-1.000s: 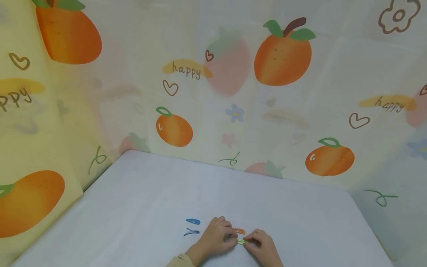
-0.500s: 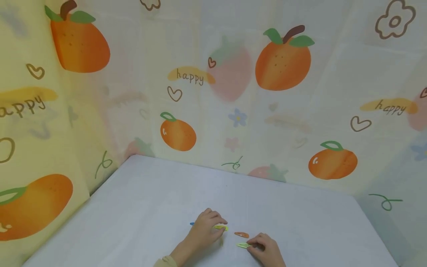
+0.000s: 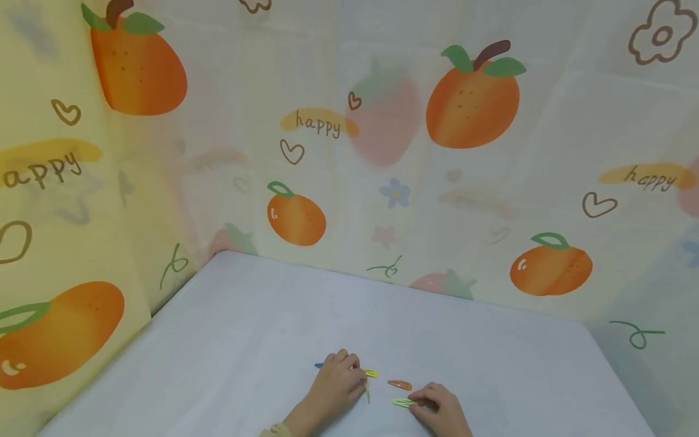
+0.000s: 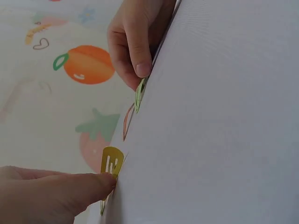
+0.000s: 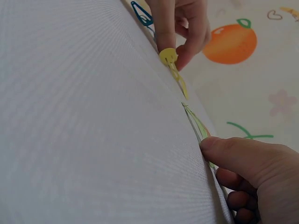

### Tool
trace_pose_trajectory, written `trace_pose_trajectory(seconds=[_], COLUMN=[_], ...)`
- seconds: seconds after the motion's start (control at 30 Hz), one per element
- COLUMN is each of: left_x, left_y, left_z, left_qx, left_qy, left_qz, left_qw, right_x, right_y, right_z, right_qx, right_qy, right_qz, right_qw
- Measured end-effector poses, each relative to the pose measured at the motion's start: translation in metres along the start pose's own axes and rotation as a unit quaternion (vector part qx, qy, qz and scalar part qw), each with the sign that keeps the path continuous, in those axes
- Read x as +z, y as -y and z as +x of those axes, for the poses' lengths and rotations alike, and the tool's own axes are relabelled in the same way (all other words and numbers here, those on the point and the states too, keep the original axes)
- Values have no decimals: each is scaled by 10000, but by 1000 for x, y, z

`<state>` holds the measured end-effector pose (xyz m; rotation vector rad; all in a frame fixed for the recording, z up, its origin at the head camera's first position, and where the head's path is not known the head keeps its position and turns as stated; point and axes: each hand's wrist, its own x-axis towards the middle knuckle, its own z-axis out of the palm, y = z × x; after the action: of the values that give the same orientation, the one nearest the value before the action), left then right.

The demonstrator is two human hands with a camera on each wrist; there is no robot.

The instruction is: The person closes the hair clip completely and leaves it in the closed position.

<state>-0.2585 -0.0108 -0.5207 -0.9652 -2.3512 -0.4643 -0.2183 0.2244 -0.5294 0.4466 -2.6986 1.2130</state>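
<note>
My left hand (image 3: 340, 379) pinches a yellow hair clip (image 4: 112, 157) by thumb and fingers; in the head view it appears only as a thin edge. Right beside those fingertips lies a second yellow hair clip (image 3: 371, 372), partly covered by the hand. With thumb and fingers, my right hand (image 3: 441, 406) pinches one end of a light green hair clip (image 3: 401, 402) at the table surface. Between the hands and slightly farther back is an orange hair clip (image 3: 400, 385). A blue hair clip (image 5: 141, 14) sits beyond the left hand, mostly hidden in the head view.
The white-covered table (image 3: 273, 315) meets a fruit-printed curtain (image 3: 349, 200) at the back. A yellowish curtain side (image 3: 65, 243) borders the table on the left.
The left hand first worked beside the right at the green clip, then moved left to the yellow clips. The right hand keeps its pinch on the green clip. The head view has shifted slightly.
</note>
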Motion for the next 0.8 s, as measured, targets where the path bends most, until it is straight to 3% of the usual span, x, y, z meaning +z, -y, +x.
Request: trace_pose_trajectory(seconds=[0.2,0.33,0.63,0.7,0.8], left_x=[0,1,4,3,1], left_y=[0,2,6,5,5], left_z=[-7,-11,-15,-15,-16], left_qx=[-343,-416,-516,-500,-503], left_qy=[138,13,-284,-319,-329], left_qz=[-124,-400,-908,-969,-1032], left_qw=[9992,9983,9941,9935,9928], right_x=[0,-1,2,3,8], right_y=[2,4,3,2,8], right_z=[0,-1,1,1,3], right_qx=[15,164,105,-76,-864], right_qy=[-6,18,-50,-220,-840], right_qz=[-69,-140,-182,-205,-159], right_qw=[10000,9998,9998,9995,9926])
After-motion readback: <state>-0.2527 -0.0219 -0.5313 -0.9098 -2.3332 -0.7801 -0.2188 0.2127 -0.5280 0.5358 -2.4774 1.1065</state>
